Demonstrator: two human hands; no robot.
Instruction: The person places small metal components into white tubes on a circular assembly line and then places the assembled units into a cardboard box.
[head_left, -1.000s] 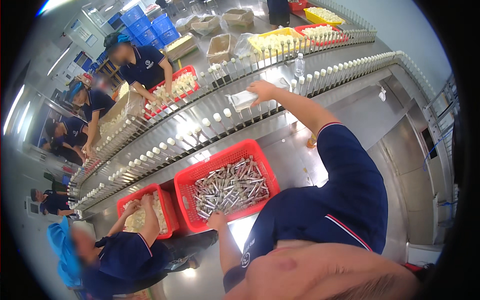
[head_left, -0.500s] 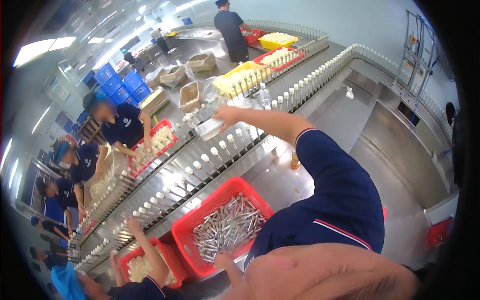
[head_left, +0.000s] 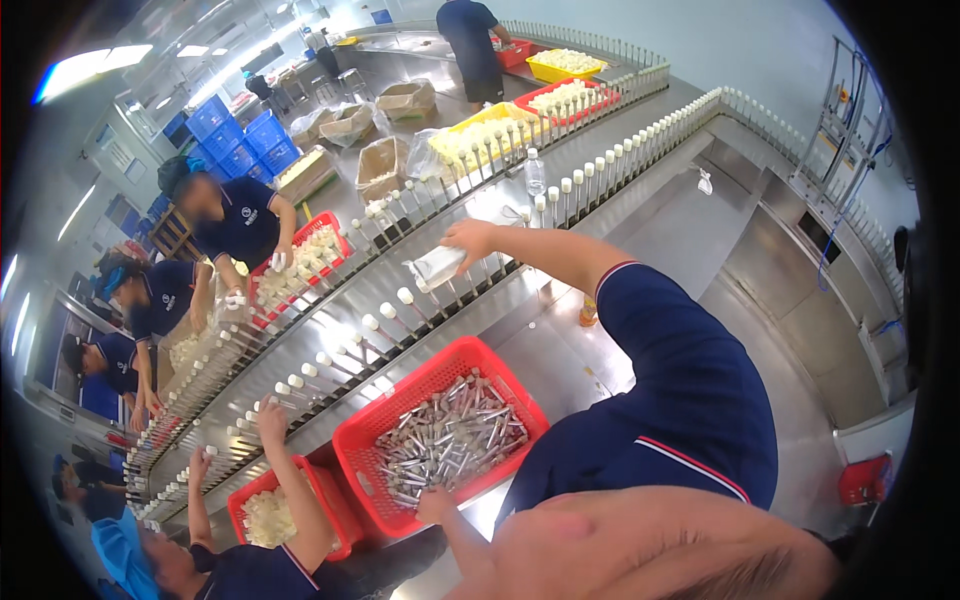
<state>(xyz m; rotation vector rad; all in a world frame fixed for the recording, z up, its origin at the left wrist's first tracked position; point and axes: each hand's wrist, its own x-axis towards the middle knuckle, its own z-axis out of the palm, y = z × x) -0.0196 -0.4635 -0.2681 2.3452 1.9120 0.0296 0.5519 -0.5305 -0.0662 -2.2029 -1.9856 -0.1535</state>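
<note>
My right hand (head_left: 470,245) reaches across the near rail of the conveyor, its fingers closed on a white, shiny rectangular packet (head_left: 436,268). The packet is tilted among upright metal rods with white heads (head_left: 405,296). My left hand (head_left: 435,505) is at the near rim of a red plastic basket (head_left: 360,480), fingers curled over it. Inside the basket lies a heap of slim silvery metal tubes (head_left: 450,440).
At lower left, a co-worker in a blue cap (head_left: 130,555) reaches to the rods beside a red basket of pale pieces (head_left: 268,518). Co-workers stand across the line (head_left: 240,385). A clear bottle (head_left: 535,172) stands by the far rods; a small amber container (head_left: 588,312) sits behind my arm.
My right hand and the packet have moved slightly right and down along the rail. My left hand stays at the basket rim. The lower-left co-worker's hands have shifted, and the view has tilted slightly.
</note>
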